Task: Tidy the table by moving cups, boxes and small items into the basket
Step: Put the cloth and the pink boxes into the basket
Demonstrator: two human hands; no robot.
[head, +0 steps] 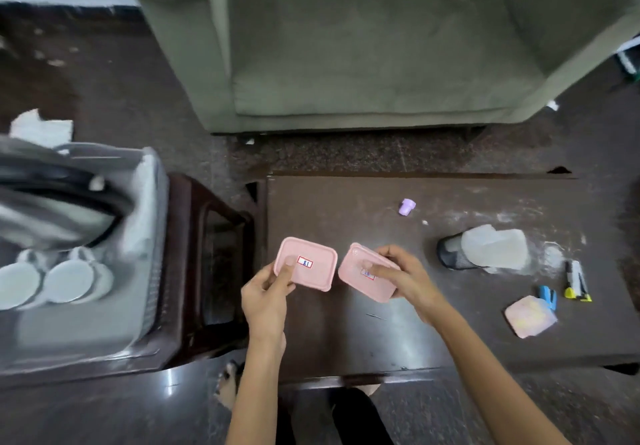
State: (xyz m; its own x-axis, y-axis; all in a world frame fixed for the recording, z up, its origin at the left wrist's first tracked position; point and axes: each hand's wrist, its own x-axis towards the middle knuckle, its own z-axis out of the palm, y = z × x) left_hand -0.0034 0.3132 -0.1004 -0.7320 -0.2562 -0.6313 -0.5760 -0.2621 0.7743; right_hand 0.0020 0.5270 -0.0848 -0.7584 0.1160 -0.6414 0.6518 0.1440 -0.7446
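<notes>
Left hand (265, 301): pinches one pink box (306, 264) — centre frame, thumb on lid.
Right hand (401, 276): grips second pink box (363, 280) — just right, tilted.
Basket (152, 209): left edge.

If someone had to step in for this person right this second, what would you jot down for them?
Left hand holds a pink box with a sticker on its lid; right hand holds a second pink box, tilted. Both are lifted over the left end of the dark table.
Done: white cups already lie in the grey basket, which stands to the left.
Left: put both boxes in the basket, then clear the table's right side: the small purple item, black mesh cup lying on its side, markers, blue item and pink pad.
</notes>
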